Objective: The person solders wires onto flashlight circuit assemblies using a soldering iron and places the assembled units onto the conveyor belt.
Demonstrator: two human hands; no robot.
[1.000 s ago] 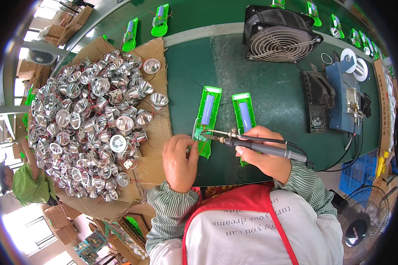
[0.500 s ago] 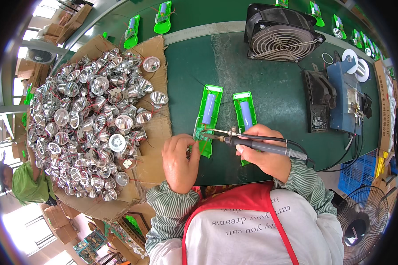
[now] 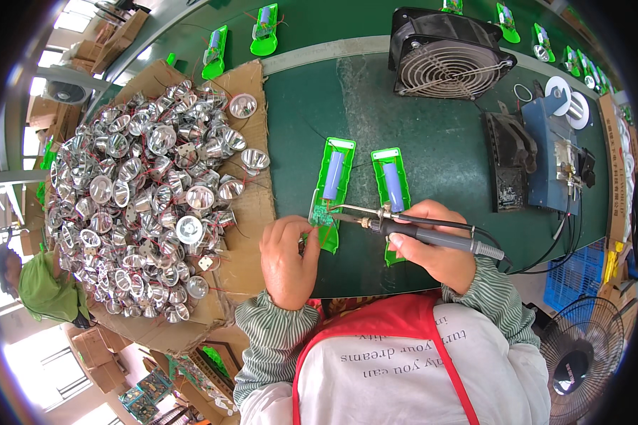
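My right hand (image 3: 443,244) is wrapped round a grey soldering iron (image 3: 439,238) with a thin metal solder-feed tube alongside it. The iron's tip points left, just right of a small green circuit board (image 3: 323,216). That board sits at the near end of a bright green plastic housing (image 3: 326,237), below a blue-purple cylindrical battery (image 3: 333,176). My left hand (image 3: 289,261) is closed at the board's left edge, thumb and fingers pinched; what they hold is too small to tell. A second green housing (image 3: 393,258) with a similar battery (image 3: 393,185) lies to the right, partly behind the iron.
A large pile of silver reflector cups (image 3: 145,205) with red wires lies on cardboard (image 3: 252,269) at left. A black box fan (image 3: 446,64) stands at the back. A blue soldering machine (image 3: 553,163) with cables is at right. More green housings (image 3: 264,35) lie beyond the table's rail.
My right hand and the soldering iron have shifted a little to the right, and the tip has drawn back from the circuit board. My left hand stays in the same place.
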